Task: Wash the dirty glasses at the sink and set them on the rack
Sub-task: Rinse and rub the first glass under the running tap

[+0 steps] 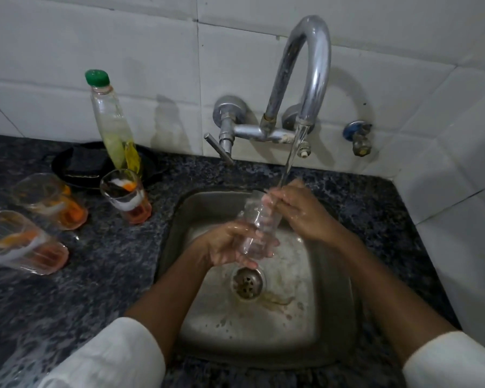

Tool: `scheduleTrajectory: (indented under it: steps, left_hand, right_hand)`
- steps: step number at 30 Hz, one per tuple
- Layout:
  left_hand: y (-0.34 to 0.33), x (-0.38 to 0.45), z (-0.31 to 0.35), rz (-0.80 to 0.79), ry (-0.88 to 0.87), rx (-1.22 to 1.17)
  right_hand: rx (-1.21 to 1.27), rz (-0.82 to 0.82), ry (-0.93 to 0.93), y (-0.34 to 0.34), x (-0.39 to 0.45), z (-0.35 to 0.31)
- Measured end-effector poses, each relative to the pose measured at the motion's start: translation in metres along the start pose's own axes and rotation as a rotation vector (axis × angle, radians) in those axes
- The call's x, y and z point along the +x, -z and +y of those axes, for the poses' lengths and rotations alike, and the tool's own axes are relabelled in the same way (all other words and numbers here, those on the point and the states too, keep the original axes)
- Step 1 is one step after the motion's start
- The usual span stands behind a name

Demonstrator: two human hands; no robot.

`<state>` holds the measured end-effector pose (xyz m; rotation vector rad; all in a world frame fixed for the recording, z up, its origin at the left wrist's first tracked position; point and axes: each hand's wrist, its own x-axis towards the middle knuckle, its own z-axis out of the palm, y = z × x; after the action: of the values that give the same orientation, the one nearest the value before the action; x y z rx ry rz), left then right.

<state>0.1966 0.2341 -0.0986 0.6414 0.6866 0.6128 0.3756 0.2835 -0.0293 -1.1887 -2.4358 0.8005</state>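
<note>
both hands grip glass [259,225] (under running water).

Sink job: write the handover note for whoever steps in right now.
Left hand grips the base of the glass, which is tilted over the sink.
Right hand holds its rim end under the running tap.
Three dirty glasses with orange dregs wait on the counter, left of the sink: near, middle, far. The soap bottle stands behind them.
Done: nothing shown as finished; no rack in view.
Left: finish this rinse, wash the other three, rack all four.
</note>
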Motion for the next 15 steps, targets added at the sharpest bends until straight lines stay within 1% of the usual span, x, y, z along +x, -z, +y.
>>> scheduleTrajectory:
  steps: [1,2,3,4,6,7,8,9,10,12,13,14,15]
  left_hand:
    - [-0.003,0.002,0.002,0.09,-0.034,0.051]
    - [-0.005,0.006,0.002,0.173,-0.094,0.109]
    - [-0.01,0.01,0.001,0.27,-0.167,0.177]
    - [-0.016,0.016,-0.003,0.409,-0.235,0.26]
    - [-0.031,0.028,-0.012,0.769,-0.373,0.462]
    - [-0.038,0.032,-0.016,0.87,-0.432,0.545]
    - [-0.042,0.033,-0.017,0.88,-0.465,0.571]
    - [-0.042,0.032,-0.016,0.805,-0.444,0.542]
    - [-0.038,0.027,-0.011,0.655,-0.375,0.482]
    - [-0.024,0.014,0.003,0.249,-0.219,0.34]
    - [-0.017,0.01,0.008,0.078,-0.17,0.268]
    - [-0.014,0.009,0.01,-0.008,-0.151,0.219]
    - [-0.015,0.01,0.011,0.02,-0.163,0.224]
  right_hand:
    - [-0.213,-0.005,0.024,0.006,-0.002,0.001]
    - [-0.293,-0.007,0.029,0.01,-0.005,0.002]
    - [-0.248,-0.015,-0.004,0.012,-0.006,0.001]
    - [-0.141,-0.014,-0.059,0.01,-0.005,-0.001]
    - [-0.014,0.019,-0.177,0.003,-0.003,-0.009]
    - [-0.012,0.038,-0.199,0.001,-0.001,-0.012]
    - [-0.015,0.052,-0.193,0.002,0.0,-0.015]
    - [-0.009,0.063,-0.173,0.005,-0.001,-0.018]
    - [0.028,0.062,-0.144,0.01,-0.003,-0.019]
    - [0.139,0.012,-0.075,0.025,-0.006,-0.023]
    - [0.173,-0.03,-0.059,0.03,-0.008,-0.025]
    - [0.173,-0.064,-0.053,0.033,-0.008,-0.028]
    - [0.135,-0.073,-0.055,0.033,-0.006,-0.028]
